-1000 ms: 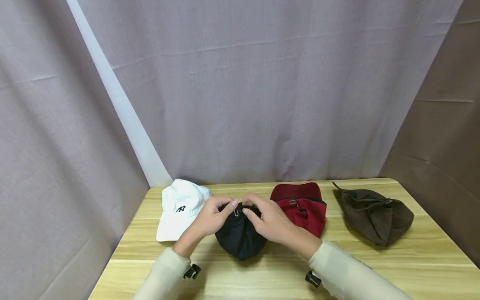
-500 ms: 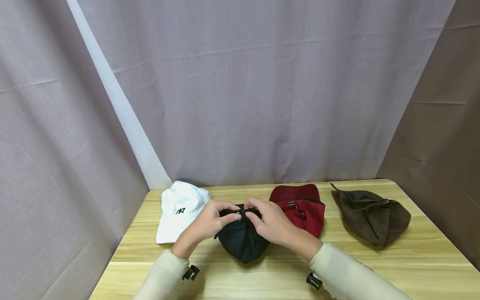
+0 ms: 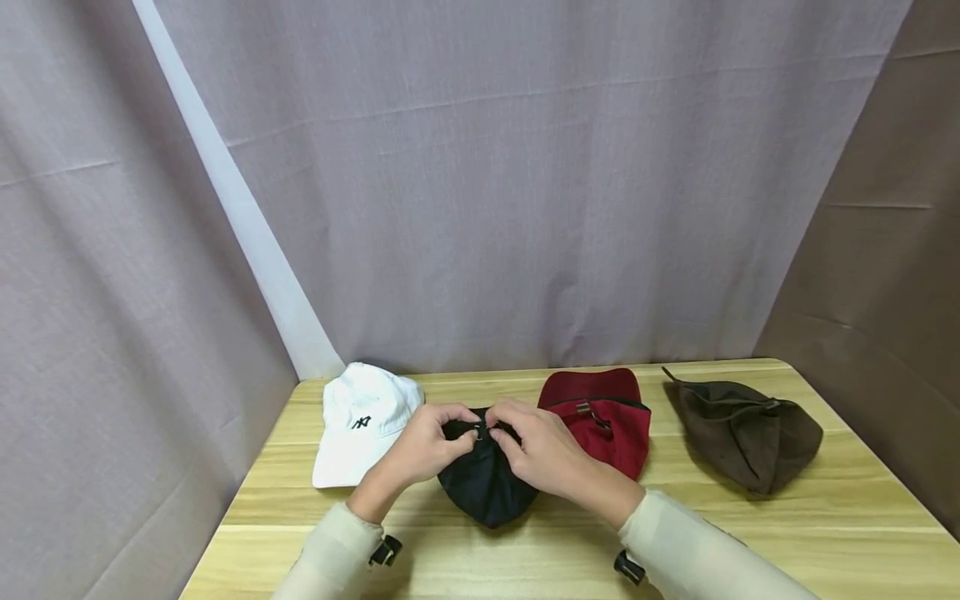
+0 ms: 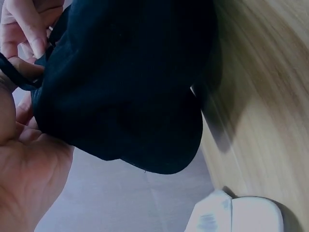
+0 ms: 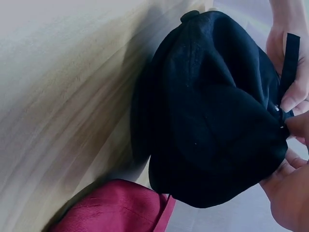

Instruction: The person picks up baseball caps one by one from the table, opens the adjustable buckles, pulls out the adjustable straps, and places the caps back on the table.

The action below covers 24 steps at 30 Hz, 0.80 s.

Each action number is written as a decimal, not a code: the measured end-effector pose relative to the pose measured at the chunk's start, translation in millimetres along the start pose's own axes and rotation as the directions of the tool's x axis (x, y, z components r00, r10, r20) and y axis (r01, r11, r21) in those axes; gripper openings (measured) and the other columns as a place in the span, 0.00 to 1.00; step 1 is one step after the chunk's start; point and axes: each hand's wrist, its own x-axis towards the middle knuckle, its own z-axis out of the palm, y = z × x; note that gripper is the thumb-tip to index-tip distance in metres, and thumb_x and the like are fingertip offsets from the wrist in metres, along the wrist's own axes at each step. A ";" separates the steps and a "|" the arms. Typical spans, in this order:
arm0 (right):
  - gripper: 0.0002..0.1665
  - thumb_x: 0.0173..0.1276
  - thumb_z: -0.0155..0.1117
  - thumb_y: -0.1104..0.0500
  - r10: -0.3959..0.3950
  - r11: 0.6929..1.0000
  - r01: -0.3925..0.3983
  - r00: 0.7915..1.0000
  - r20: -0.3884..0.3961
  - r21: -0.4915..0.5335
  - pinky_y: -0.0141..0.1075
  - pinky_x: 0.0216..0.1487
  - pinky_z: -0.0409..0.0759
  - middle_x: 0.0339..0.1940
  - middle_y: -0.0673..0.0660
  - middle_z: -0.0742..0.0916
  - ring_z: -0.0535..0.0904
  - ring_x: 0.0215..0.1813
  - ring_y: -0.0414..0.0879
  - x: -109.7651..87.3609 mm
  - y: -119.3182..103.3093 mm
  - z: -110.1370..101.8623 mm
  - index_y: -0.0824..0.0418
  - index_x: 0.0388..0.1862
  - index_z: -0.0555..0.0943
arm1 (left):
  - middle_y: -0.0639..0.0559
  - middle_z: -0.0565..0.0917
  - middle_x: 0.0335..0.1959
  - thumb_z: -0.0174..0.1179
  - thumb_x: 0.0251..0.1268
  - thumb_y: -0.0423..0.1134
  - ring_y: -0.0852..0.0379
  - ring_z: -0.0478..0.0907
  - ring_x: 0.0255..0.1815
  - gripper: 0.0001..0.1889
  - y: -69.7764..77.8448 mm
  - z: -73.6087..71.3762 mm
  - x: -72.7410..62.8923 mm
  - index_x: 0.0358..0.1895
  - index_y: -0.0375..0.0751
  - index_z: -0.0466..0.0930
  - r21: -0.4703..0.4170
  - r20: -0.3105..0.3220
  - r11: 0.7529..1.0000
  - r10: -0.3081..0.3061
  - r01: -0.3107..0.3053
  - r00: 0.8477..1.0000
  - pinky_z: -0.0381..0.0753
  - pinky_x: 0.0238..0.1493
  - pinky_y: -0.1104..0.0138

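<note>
Both hands are on a black cap point(image 3: 487, 492) at the middle of the table. My left hand point(image 3: 430, 442) pinches the cap's strap near a small metal buckle point(image 3: 477, 431), thumb on the near side. From the other side my right hand point(image 3: 542, 442) pinches the edge by the same buckle, its fingertips almost meeting the left ones. In the right wrist view a loose strap end point(image 5: 290, 58) sticks up beside the left thumb, and the crown point(image 5: 207, 111) bulges toward the tabletop. The left wrist view shows the cap's dark side point(image 4: 125, 87) and part of the strap by the fingers.
A white cap point(image 3: 367, 417) with a dark logo lies left of the hands. To the right is a red cap point(image 3: 600, 417), its buckled back facing me, partly behind the right hand. Farther right lies a brown cap point(image 3: 750, 433). Grey curtain point(image 3: 480, 183) hangs behind the wooden table point(image 3: 480, 575).
The buckle has gone from plainly visible to mostly covered as the fingertips closed in around it. The hands and black cap have shifted slightly lower in view; the other caps have stayed put.
</note>
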 end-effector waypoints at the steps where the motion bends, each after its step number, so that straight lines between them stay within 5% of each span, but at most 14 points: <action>1: 0.06 0.73 0.71 0.62 -0.004 1.000 0.004 1.000 -0.002 -0.012 0.38 0.45 0.87 0.44 0.46 0.89 0.86 0.44 0.38 -0.7 -0.4 0.3 0.53 0.45 0.84 | 0.50 0.94 0.43 0.65 0.66 0.32 0.64 0.85 0.45 0.09 -0.2 0.5 -0.4 0.45 0.42 0.92 0.008 -0.001 1.000 0.004 -0.004 1.000 0.84 0.50 0.72; 8: 0.09 0.71 0.75 0.55 0.050 0.991 -0.048 0.999 0.015 -0.122 0.32 0.31 0.76 0.37 0.46 0.86 0.78 0.31 0.37 -0.7 -7.1 2.5 0.52 0.42 0.80 | 0.48 0.93 0.44 0.66 0.65 0.30 0.57 0.89 0.47 0.09 -0.6 8.8 -2.1 0.45 0.40 0.91 0.082 -0.042 0.995 0.059 -0.055 0.997 0.87 0.52 0.67; 14: 0.16 0.72 0.74 0.59 0.084 0.979 -0.068 0.994 0.075 -0.193 0.29 0.25 0.64 0.30 0.47 0.77 0.68 0.24 0.37 0.2 -10.6 4.2 0.53 0.34 0.72 | 0.49 0.93 0.44 0.66 0.64 0.31 0.56 0.89 0.45 0.09 2.1 15.9 -1.9 0.44 0.41 0.91 0.174 -0.034 0.980 0.104 -0.097 0.994 0.88 0.50 0.66; 24: 0.07 0.76 0.64 0.68 0.027 0.999 -0.019 0.979 0.203 -0.040 0.28 0.37 0.74 0.38 0.50 0.81 0.73 0.34 0.37 5.4 -9.6 -4.8 0.58 0.43 0.78 | 0.50 0.94 0.44 0.66 0.64 0.30 0.55 0.90 0.46 0.10 0.3 16.6 -2.7 0.44 0.43 0.92 0.158 -0.056 0.973 0.180 -0.169 0.982 0.89 0.50 0.65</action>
